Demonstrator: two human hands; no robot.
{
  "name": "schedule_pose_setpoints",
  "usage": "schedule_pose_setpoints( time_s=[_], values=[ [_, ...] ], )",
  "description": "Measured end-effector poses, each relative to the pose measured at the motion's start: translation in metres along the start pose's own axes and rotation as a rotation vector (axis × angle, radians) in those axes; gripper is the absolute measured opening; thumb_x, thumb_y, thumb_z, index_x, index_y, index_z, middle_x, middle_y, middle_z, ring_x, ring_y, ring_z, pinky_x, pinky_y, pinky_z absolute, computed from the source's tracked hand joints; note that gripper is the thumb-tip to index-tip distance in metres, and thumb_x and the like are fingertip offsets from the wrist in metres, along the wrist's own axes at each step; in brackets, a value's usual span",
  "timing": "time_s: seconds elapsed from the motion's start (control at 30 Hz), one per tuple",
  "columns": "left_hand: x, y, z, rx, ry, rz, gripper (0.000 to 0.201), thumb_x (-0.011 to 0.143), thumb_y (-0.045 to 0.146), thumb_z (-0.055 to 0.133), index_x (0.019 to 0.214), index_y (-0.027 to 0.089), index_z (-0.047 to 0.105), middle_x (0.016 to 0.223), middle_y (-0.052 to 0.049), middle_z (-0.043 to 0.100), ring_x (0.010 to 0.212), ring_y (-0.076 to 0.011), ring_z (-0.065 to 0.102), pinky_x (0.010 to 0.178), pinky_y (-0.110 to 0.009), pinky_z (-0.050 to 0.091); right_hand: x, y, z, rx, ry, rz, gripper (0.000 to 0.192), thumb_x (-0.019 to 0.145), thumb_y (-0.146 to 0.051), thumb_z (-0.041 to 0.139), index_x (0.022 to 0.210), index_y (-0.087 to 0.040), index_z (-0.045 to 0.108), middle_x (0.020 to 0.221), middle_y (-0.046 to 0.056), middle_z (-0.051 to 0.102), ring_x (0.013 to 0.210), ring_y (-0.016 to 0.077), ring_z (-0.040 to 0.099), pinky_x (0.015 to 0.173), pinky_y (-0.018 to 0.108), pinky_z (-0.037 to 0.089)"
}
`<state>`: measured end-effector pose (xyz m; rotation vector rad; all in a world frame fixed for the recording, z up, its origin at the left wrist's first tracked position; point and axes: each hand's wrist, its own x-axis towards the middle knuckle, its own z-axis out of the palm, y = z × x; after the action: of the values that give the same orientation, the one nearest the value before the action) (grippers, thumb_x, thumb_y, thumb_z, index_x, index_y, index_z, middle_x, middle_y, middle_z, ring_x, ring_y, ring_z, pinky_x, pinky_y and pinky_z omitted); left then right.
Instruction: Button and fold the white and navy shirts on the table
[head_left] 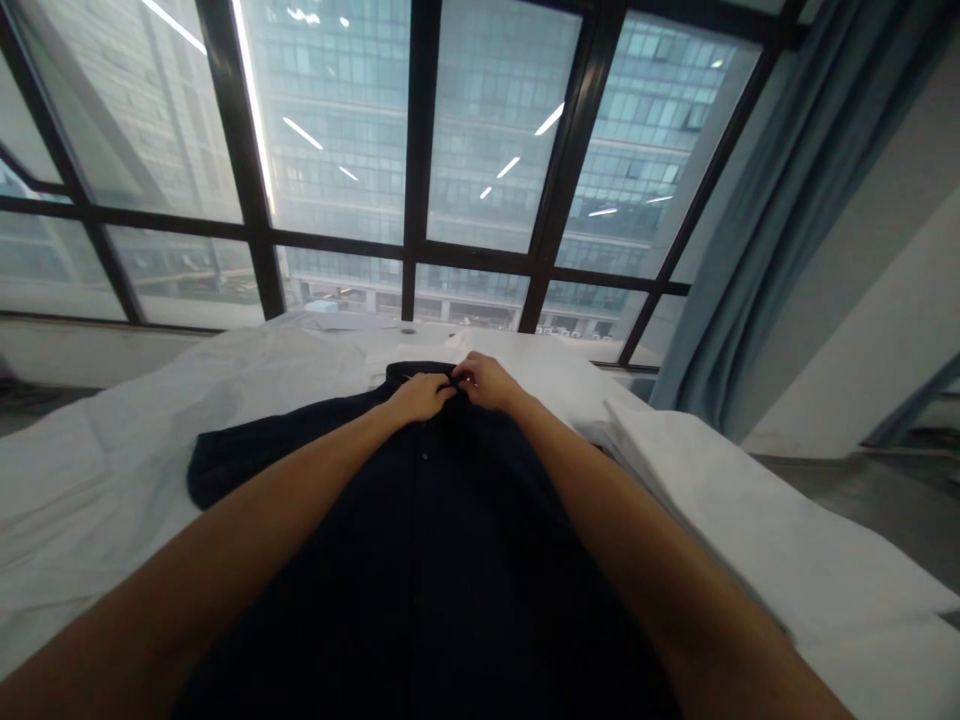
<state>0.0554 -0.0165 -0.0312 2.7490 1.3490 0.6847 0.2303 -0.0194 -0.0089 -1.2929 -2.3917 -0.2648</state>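
I see a dark navy shirt [420,540] spread flat on its back down the middle of the bed, collar at the far end, hem running off the near edge of view. It lies smoothed out with the front placket straight along the centre, which puts the line of small buttons within easy reach of both arms; one button shows just near of the hands. The cloth looks thin, matte and soft, with one sleeve bulging out in a rounded fold to the left.

My left hand [421,396] and right hand [486,382] meet at the far end of the placket, just below the collar, knuckles almost touching. Both have the fingers curled in narrow, pinching the shirt's front edges together at the neck; I judge they are working the top button, though the button itself is hidden under the fingertips. Both forearms stretch long across the shirt, pressing it lightly flat.

Under the shirt is a white sheet [112,460], crumpled and slack on the left, folded in a thicker layer on the right. Beyond the collar lies more white fabric. Farther off stands a wall of dark-framed windows [420,200], glass smooth and reflecting ceiling lights, with a grey-blue curtain [780,200] hanging in soft pleats at the right.
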Motion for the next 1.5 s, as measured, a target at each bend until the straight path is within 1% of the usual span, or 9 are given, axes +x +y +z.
schedule_pose_setpoints(
  time_s=[0.2, 0.37, 0.47, 0.63, 0.8, 0.97, 1.17, 1.37, 1.5],
  values=[
    [-0.005, -0.002, -0.008, -0.117, 0.039, -0.031, 0.022, 0.086, 0.032, 0.056, 0.09, 0.015, 0.07, 0.088, -0.005, 0.07, 0.083, -0.0196, 0.063, 0.076, -0.028, 0.044, -0.011, -0.004, -0.014, -0.322, 0.09, -0.222, 0.024, 0.083, -0.012, 0.055, 0.104, -0.016, 0.066, 0.126, 0.013, 0.051, 0.115, 0.0276, 0.043, 0.093, 0.041, 0.037],
    [-0.012, 0.002, -0.014, -0.102, -0.013, -0.058, 0.036, 0.093, 0.033, 0.044, 0.077, 0.015, 0.07, 0.078, -0.006, 0.07, 0.076, -0.0187, 0.063, 0.072, -0.028, 0.043, -0.01, -0.005, -0.015, -0.411, 0.011, -0.374, 0.028, 0.083, -0.012, 0.051, 0.108, -0.012, 0.064, 0.137, 0.015, 0.046, 0.129, 0.029, 0.033, 0.102, 0.044, 0.028],
    [-0.017, 0.006, -0.014, -0.039, -0.017, 0.003, 0.027, 0.091, 0.026, 0.048, 0.082, 0.015, 0.071, 0.085, -0.007, 0.072, 0.083, -0.0202, 0.064, 0.078, -0.03, 0.043, -0.011, -0.009, -0.014, -0.409, -0.063, -0.386, 0.034, 0.081, -0.017, 0.054, 0.114, -0.014, 0.064, 0.141, 0.015, 0.043, 0.13, 0.0304, 0.033, 0.102, 0.045, 0.028],
    [-0.029, 0.009, -0.013, 0.027, -0.07, 0.001, 0.017, 0.086, 0.023, 0.056, 0.09, 0.016, 0.071, 0.09, -0.008, 0.072, 0.088, -0.0222, 0.064, 0.08, -0.031, 0.045, -0.006, -0.013, -0.018, -0.427, -0.248, -0.383, 0.044, 0.079, -0.023, 0.06, 0.123, -0.026, 0.061, 0.139, 0.012, 0.045, 0.123, 0.03, 0.042, 0.094, 0.043, 0.036],
    [-0.037, 0.007, -0.009, -0.009, -0.045, -0.132, 0.011, 0.077, 0.02, 0.066, 0.088, 0.018, 0.068, 0.091, -0.006, 0.071, 0.089, -0.0207, 0.064, 0.075, -0.027, 0.045, 0.002, -0.017, -0.029, -0.561, -0.379, -0.393, 0.028, 0.082, -0.017, 0.058, 0.108, -0.023, 0.068, 0.111, 0.01, 0.061, 0.105, 0.0258, 0.053, 0.082, 0.035, 0.042],
    [-0.045, 0.011, -0.008, -0.02, -0.052, -0.23, 0.014, 0.075, 0.019, 0.067, 0.089, 0.019, 0.066, 0.093, -0.006, 0.07, 0.089, -0.0213, 0.064, 0.073, -0.028, 0.045, 0.003, -0.021, -0.028, -0.562, -0.379, -0.319, 0.018, 0.088, -0.018, 0.052, 0.098, -0.018, 0.067, 0.108, 0.01, 0.063, 0.1, 0.0227, 0.057, 0.074, 0.029, 0.044],
    [-0.049, 0.018, -0.02, 0.018, -0.089, -0.259, 0.015, 0.082, 0.023, 0.061, 0.097, 0.019, 0.061, 0.102, -0.008, 0.068, 0.096, -0.0229, 0.063, 0.079, -0.029, 0.046, 0.003, -0.012, -0.023, -0.55, -0.321, -0.24, 0.025, 0.091, -0.014, 0.044, 0.113, -0.02, 0.056, 0.109, 0.01, 0.062, 0.09, 0.02, 0.063, 0.068, 0.028, 0.043],
    [-0.051, 0.018, -0.026, 0.048, -0.165, -0.247, 0.013, 0.081, 0.021, 0.061, 0.094, 0.019, 0.061, 0.103, -0.007, 0.068, 0.099, -0.0228, 0.062, 0.08, -0.029, 0.045, 0.004, 0.001, -0.021, -0.535, -0.374, -0.2, 0.032, 0.094, -0.027, 0.046, 0.125, -0.028, 0.052, 0.111, 0.008, 0.062, 0.087, 0.0195, 0.064, 0.067, 0.027, 0.04],
    [-0.056, 0.013, -0.021, 0.02, -0.137, -0.204, 0.011, 0.079, 0.02, 0.062, 0.09, 0.019, 0.061, 0.097, -0.008, 0.069, 0.092, -0.0228, 0.064, 0.076, -0.03, 0.045, 0.005, 0.004, -0.022, -0.538, -0.342, -0.225, 0.027, 0.096, -0.027, 0.04, 0.113, -0.024, 0.06, 0.105, 0.008, 0.064, 0.086, 0.0198, 0.064, 0.068, 0.028, 0.041]
  ],
)
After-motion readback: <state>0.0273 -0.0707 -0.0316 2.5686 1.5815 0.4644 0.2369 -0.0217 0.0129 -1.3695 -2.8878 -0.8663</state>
